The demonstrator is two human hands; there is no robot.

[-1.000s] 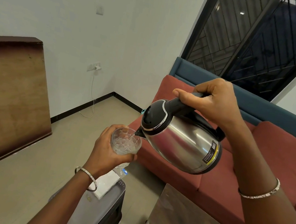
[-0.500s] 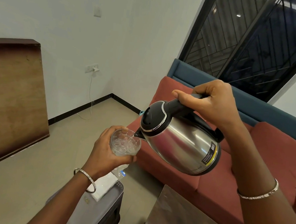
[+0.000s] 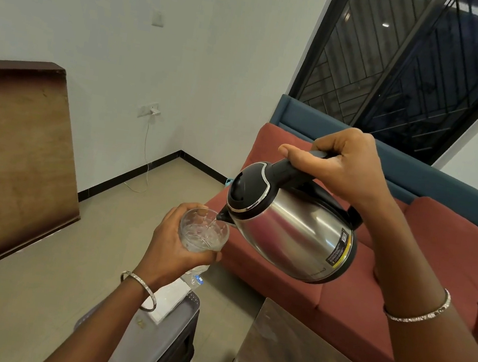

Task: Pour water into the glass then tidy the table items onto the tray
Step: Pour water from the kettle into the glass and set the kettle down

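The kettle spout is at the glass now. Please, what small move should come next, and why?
Probably tilt the kettle slightly further with the right hand, slowly. Its spout sits just over the rim of the glass, which the left hand holds in the air. The glass looks only partly filled, though the level is hard to read.

No legible text (kettle label (image 3: 339,250) blurred)
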